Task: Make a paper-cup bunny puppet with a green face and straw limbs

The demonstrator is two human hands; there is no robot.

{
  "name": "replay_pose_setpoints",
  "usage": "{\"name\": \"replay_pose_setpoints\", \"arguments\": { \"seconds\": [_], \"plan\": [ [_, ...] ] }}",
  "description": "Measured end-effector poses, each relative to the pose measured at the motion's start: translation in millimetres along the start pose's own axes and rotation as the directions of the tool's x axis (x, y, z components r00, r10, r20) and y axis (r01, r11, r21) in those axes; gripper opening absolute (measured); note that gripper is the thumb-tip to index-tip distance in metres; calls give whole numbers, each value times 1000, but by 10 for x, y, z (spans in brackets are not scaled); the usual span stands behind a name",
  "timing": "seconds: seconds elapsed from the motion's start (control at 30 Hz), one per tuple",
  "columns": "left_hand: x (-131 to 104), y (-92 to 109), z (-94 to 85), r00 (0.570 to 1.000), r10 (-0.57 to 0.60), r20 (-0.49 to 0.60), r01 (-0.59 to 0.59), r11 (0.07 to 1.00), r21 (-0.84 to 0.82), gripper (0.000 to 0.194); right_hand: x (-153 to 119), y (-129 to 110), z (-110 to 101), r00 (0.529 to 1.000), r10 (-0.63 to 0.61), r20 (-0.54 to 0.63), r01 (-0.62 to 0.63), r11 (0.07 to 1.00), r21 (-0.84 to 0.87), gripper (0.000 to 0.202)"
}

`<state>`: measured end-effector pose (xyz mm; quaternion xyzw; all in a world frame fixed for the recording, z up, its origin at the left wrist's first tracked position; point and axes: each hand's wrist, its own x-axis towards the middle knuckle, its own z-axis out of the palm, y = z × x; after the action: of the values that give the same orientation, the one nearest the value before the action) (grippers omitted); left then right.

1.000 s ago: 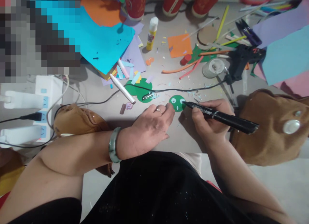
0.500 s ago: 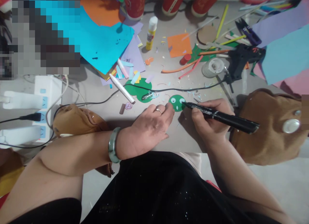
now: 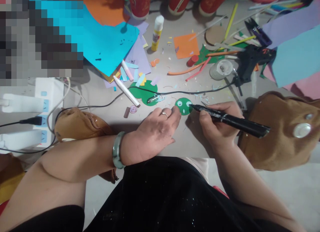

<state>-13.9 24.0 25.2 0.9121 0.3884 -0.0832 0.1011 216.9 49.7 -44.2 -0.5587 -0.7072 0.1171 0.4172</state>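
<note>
A small round green paper face (image 3: 184,110) lies on the table, with two white eyes and a white diamond below them. At its left edge rests my left hand (image 3: 156,128), palm down, fingers bent and side by side, their tips against the disc; the thumb is apart. My right hand (image 3: 221,122) is closed around a black marker pen (image 3: 235,122), slanted with its tip at the face's right eye. To the left are a bigger green paper piece (image 3: 150,97), a white pen (image 3: 127,91) and a small paper tag with a heart (image 3: 133,109).
A black cord (image 3: 180,92) crosses the table behind the face to a glue gun (image 3: 252,60). Farther back are a glue stick (image 3: 157,34), a clear tub (image 3: 221,69), thread snips (image 3: 257,32) and red cups (image 3: 140,5). Brown cloth bags (image 3: 280,132) flank my arms; a power strip (image 3: 48,109) is left.
The marker's rear end has shifted slightly to the right, while its tip stays at the right eye. My left hand has hardly moved.
</note>
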Motion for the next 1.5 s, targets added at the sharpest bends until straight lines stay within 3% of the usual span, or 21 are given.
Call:
{"name": "replay_pose_setpoints", "arguments": {
  "seconds": [0.33,0.6,1.17,1.4,1.5],
  "plan": [
    [2,-12,1,1000,6,-4,-6,1000,-6,68,31,-18,-7,999,-51,-1,51,997,53,13],
    [-9,-5,9,1000,6,-8,-6,1000,-7,70,-12,4,-12,1000,24,4,-24,1000,12,15],
    [-2,-6,21,1000,6,-14,-6,1000,0,69,34,-28,0,1000,-24,3,23,999,28,15],
    [-6,-7,12,1000,9,-18,-9,1000,2,70,-31,105,29,994,-8,-111,18,996,87,21],
    [0,-12,1,1000,11,-4,-11,1000,-4,71,-54,130,27,996,14,-86,-6,996,89,21]
  ]
}}
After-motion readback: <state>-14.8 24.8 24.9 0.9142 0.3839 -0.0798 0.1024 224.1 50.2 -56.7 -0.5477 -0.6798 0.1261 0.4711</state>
